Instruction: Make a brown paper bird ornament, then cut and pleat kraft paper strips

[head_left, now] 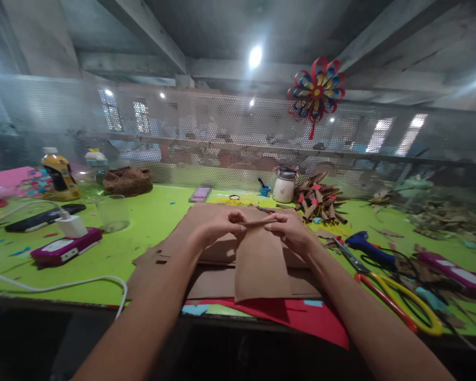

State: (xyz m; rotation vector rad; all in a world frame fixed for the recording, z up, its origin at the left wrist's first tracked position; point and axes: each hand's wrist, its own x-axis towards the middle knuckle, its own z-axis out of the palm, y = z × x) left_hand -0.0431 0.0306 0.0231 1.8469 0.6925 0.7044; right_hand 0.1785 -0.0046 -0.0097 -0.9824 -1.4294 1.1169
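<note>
Between my two hands hangs a sheet of brown paper (261, 267), its far edge folded or rolled over. My left hand (222, 226) pinches that edge at its left end. At the right end, my right hand (289, 230) grips the same edge between thumb and fingers. The near end of the sheet spreads toward me over a stack of larger brown sheets (212, 283). Red paper (309, 320) sticks out from under the stack at the table's front edge.
On the right lie yellow-handled scissors (410, 301), a blue glue gun (371, 248) and a purple power strip (456, 270). Behind them is a pile of brown paper rolls (321, 203). At left are another purple power strip (67, 247), a clear cup (114, 214) and a yellow bottle (61, 177).
</note>
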